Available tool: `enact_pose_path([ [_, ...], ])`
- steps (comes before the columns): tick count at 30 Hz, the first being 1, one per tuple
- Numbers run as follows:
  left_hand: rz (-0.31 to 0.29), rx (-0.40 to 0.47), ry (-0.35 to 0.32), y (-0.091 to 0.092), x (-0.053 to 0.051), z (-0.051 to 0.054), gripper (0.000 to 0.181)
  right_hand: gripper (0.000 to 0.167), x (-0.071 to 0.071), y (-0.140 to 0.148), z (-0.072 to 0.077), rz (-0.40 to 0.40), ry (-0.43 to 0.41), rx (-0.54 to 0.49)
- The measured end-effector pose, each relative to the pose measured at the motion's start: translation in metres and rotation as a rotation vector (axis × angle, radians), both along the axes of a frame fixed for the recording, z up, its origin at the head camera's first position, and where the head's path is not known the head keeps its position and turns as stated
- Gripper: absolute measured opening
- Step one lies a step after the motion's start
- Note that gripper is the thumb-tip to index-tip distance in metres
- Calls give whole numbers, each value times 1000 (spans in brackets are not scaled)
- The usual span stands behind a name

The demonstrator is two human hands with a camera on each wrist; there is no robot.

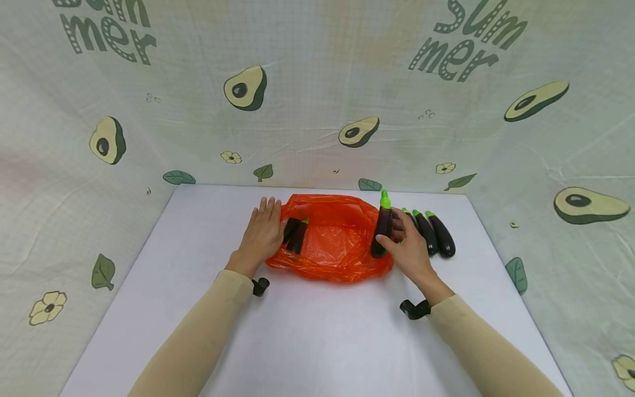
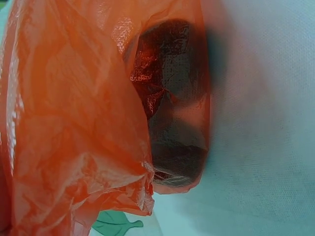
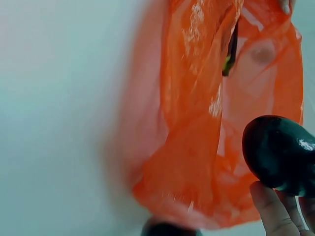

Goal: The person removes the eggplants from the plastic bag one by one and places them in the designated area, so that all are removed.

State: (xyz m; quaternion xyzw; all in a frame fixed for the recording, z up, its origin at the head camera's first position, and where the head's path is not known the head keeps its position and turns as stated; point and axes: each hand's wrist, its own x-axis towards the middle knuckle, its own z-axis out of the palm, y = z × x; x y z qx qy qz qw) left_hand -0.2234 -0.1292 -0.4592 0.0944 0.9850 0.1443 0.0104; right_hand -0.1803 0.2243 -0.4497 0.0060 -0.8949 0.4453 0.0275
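A red plastic bag (image 1: 329, 242) lies in the middle of the white table, its mouth spread toward me. Two dark eggplants (image 1: 296, 236) rest inside at its left end; the left wrist view shows dark shapes (image 2: 179, 147) through the plastic. Against the bag's left side rests my left hand (image 1: 262, 231), fingers straight. My right hand (image 1: 408, 247) grips another eggplant (image 1: 382, 226) between thumb and fingers, green stem end up, over the bag's right side. In the right wrist view the rounded dark end of this eggplant (image 3: 278, 152) hangs over the bag's opening.
Right of the bag, several more eggplants (image 1: 440, 234) lie side by side on the table (image 1: 327, 336), one partly hidden behind my right hand. A pale cloth printed with avocados (image 1: 245, 88) stands around the table's back and sides.
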Motion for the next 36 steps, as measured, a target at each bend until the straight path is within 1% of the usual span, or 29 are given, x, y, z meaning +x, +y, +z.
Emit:
enact_pose_path([
  [4,-2,6,5,0,0,0,68,78,5,13,0,-20,2,29],
  [10,0,-10,-13,0,0,-1,69,79,14,31,0,-47,19,98],
  [13,-1,-11,-15,0,0,-1,69,79,19,41,-1,-62,10,128],
  [18,4,-12,-17,0,0,-1,69,81,28,54,-4,-64,-48,168],
  [25,7,-14,-26,-1,1,-1,69,80,41,70,-16,-25,-136,207],
  [32,10,-7,-29,-1,3,-1,69,79,54,78,-25,6,-238,241],
  [36,9,-4,-27,-2,3,-1,69,77,58,80,-28,30,-273,246],
])
